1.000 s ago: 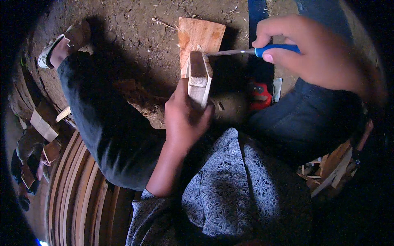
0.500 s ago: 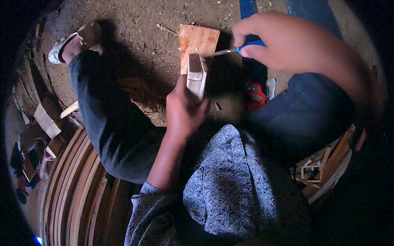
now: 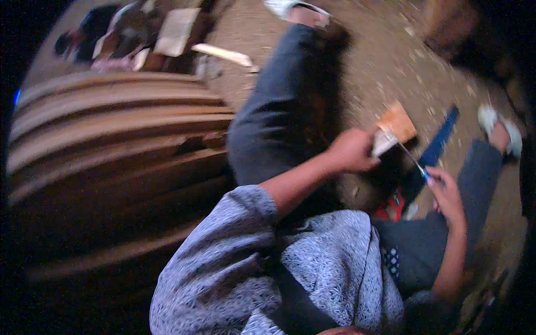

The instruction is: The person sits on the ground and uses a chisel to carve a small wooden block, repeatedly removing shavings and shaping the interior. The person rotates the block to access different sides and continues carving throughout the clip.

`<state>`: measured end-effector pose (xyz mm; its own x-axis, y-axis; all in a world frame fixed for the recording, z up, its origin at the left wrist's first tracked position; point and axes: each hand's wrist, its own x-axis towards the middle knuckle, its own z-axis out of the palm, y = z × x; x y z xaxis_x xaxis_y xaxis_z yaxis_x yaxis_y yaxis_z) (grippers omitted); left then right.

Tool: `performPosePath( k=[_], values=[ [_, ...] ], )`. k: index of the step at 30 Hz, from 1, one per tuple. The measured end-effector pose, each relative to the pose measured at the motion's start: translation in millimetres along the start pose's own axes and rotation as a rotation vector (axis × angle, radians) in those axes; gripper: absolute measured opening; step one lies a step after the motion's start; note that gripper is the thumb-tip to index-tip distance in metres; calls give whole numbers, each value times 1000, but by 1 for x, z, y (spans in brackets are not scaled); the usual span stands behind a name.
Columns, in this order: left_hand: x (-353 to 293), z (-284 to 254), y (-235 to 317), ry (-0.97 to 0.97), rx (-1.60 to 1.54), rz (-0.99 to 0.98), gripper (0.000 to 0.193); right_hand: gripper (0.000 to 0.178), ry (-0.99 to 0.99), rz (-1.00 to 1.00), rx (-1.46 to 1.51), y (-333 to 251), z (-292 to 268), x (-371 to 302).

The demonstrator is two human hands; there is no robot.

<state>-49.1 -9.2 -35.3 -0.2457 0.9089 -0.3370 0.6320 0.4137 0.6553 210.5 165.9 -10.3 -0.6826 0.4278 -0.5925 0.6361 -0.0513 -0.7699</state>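
Observation:
Slightly blurred by motion, my left hand point(image 3: 355, 151) is closed around a small pale wooden block point(image 3: 384, 142). Behind the block lies a flat orange-brown board point(image 3: 400, 121) on the ground. My right hand point(image 3: 445, 192) grips a screwdriver point(image 3: 420, 166) with a blue handle and a thin metal shank. The shank points up and left, its tip close to the block and board; whether it touches is too blurred to tell. Beside my right hand lies a handsaw with a blue blade point(image 3: 439, 137) and a red handle point(image 3: 395, 204).
Long stacked planks point(image 3: 123, 111) fill the left side. Wood offcuts point(image 3: 177, 32) and a pale stick point(image 3: 223, 54) lie beyond them. My bent legs point(image 3: 285, 95) flank the work. Wood chips are scattered over the dirt floor point(image 3: 379, 56). A dark bulky object point(image 3: 455, 25) stands far right.
The view has swung left, so my hands, the board and the saw now appear farther right. Both hands keep their holds; my right hand now sits lower and nearer me relative to the block.

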Motion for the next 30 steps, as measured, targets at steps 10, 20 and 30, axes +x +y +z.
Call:
performPosePath(
  k=[10, 20, 30],
  values=[
    [-7, 8, -2, 102, -40, 76, 54, 32, 396, -278, 323, -23, 31, -4],
    [-2, 4, 0, 114, -86, 93, 54, 30, 793, -463, 581, -30, 49, 63],
    [11, -8, 14, -108, 85, -129, 59, 45, 453, -629, 1238, -34, 40, 94]
  ],
)
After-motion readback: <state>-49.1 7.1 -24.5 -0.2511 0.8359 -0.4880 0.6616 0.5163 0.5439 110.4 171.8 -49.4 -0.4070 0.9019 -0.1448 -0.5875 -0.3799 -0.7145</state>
